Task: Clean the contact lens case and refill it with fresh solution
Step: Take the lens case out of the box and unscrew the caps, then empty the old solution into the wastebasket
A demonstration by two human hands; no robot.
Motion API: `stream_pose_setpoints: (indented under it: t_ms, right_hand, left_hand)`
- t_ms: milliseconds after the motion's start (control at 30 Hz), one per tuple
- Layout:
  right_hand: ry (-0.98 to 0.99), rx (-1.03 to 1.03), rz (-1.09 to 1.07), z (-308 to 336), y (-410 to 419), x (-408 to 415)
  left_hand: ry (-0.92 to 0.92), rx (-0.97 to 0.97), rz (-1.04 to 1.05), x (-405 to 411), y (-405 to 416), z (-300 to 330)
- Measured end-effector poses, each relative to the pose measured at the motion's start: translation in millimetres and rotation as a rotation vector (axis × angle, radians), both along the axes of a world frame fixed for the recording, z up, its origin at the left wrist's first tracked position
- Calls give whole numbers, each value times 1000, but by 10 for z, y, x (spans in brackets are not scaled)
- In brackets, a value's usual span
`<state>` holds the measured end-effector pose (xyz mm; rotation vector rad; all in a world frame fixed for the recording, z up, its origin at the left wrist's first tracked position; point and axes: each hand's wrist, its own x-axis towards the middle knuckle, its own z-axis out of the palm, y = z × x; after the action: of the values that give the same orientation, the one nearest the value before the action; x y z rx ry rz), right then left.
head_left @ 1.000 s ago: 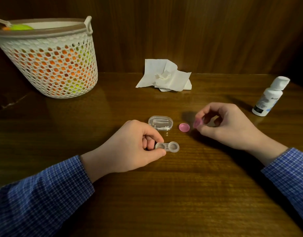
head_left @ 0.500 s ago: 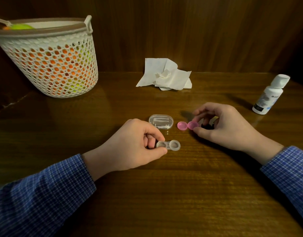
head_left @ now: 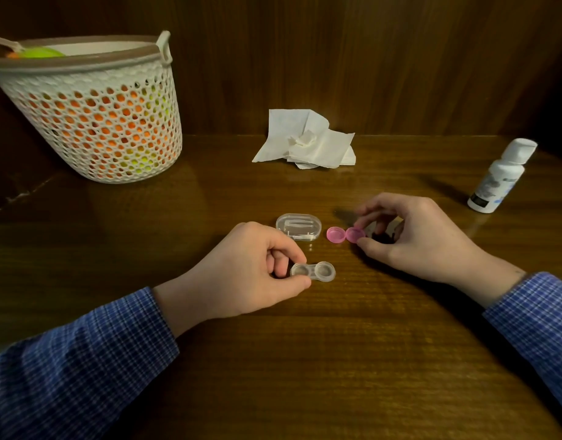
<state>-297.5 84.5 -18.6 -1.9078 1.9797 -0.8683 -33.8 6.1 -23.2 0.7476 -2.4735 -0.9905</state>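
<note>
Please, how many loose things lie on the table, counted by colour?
Pink: 2, cap and cap
Clear: 2, lens case, small box
White: 3, tissue, bottle, basket
Total: 7

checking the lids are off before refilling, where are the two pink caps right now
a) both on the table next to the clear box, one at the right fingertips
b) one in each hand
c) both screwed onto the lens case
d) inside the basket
a: the two pink caps lie side by side on the table right of the clear box, the right hand pinching the right one; the lens case, gripped by the left hand, has open wells.
</note>
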Motion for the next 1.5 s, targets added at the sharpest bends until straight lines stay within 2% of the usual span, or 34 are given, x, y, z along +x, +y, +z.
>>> stream_pose_setpoints:
  t_ms: [267, 467, 533, 600, 733, 1167, 1300, 1500]
  right_hand:
    - [-4, 0, -5, -21, -12, -13]
    - [-130, -64, -49, 24, 14, 37]
    - [-225, -126, 23, 68, 68, 96]
    - [-287, -104, 163, 88, 128, 196]
    - [-193, 3, 317, 65, 184, 399]
    - [-315, -19, 308, 66, 205, 512]
    - [-399, -33, 292, 164, 249, 591]
    - [-388, -45, 368, 427, 298, 1088]
  left_hand:
    - [-5, 24, 6, -3, 14, 0]
    - [8, 34, -4, 3, 13, 5]
    - [20, 42, -7, 6, 11, 12]
    - [29, 47, -7, 14, 5, 15]
    - [36, 50, 3, 30, -1, 13]
    - [109, -33, -20, 16, 55, 52]
    - [169, 32, -1, 93, 135, 151]
    - [281, 99, 137, 704, 409, 205]
